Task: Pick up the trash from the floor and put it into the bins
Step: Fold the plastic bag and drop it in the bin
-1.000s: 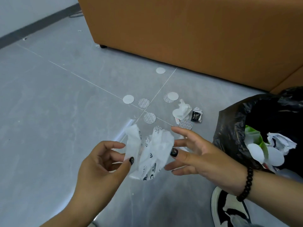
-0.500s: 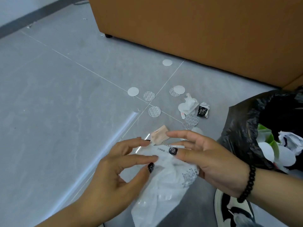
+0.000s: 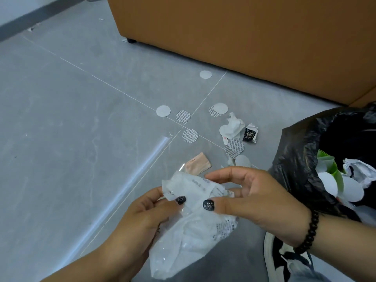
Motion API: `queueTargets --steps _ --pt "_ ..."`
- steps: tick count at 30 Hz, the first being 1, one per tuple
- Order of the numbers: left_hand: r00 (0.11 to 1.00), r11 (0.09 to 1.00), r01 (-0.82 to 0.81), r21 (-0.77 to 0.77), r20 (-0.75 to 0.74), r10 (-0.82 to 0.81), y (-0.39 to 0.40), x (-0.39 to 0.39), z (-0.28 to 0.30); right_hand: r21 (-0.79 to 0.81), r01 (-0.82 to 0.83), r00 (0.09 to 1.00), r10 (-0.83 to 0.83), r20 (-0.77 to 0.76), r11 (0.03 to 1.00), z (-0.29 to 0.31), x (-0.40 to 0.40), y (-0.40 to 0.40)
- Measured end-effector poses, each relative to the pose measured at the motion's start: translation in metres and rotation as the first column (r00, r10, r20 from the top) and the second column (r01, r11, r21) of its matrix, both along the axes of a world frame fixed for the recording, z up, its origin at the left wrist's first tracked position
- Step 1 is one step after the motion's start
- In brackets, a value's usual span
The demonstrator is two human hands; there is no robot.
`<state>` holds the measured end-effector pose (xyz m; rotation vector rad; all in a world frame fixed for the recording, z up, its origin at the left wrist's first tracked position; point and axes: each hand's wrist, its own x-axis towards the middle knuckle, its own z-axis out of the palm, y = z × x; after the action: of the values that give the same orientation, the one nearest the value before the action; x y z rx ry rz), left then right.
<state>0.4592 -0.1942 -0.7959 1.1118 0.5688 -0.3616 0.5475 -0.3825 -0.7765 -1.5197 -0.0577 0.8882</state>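
Observation:
A crumpled clear plastic bag (image 3: 191, 237) with printed text hangs low in the middle, held from both sides. My left hand (image 3: 142, 220) pinches its upper left edge with the thumb on top. My right hand (image 3: 254, 202) pinches its upper right edge, thumb pressed on the plastic. On the floor beyond lie several white and patterned paper discs (image 3: 190, 135), a crumpled white tissue (image 3: 234, 125), a small black wrapper (image 3: 249, 134) and a beige scrap (image 3: 198, 164). A bin lined with a black bag (image 3: 299, 163) stands at the right and holds paper trash.
An orange sofa (image 3: 244, 37) fills the back and right. The grey tiled floor (image 3: 71, 129) stretches to the left up to a dark skirting. A black-and-white shoe (image 3: 282, 259) is at the bottom right.
The plastic bag has been drawn out longer and pulled closer and lower. Both hands have shifted from loosely spread fingers to pinching its top edge. The beige scrap has come into sight.

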Motion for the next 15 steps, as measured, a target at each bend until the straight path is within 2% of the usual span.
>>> queueTargets --steps 5,11,13,15 --pt "0.993 0.996 -0.068 0.066 -0.087 0.073 -0.001 -0.002 -0.002 -0.001 -0.02 1.0 0.02 -0.022 1.0 -0.005 -0.009 0.0" --pt "0.982 0.997 -0.022 -0.071 -0.186 0.008 -0.007 -0.007 -0.008 -0.046 0.027 0.992 -0.022 0.121 0.999 -0.014 -0.019 0.0" --pt "0.972 0.991 -0.007 -0.133 -0.235 -0.025 -0.009 -0.008 -0.011 -0.094 0.035 0.967 -0.01 0.255 0.995 -0.018 -0.02 -0.003" --pt "0.962 0.983 -0.016 -0.183 -0.27 -0.035 -0.01 -0.009 -0.015 -0.15 0.026 0.889 0.046 0.456 0.988 -0.022 -0.021 -0.005"
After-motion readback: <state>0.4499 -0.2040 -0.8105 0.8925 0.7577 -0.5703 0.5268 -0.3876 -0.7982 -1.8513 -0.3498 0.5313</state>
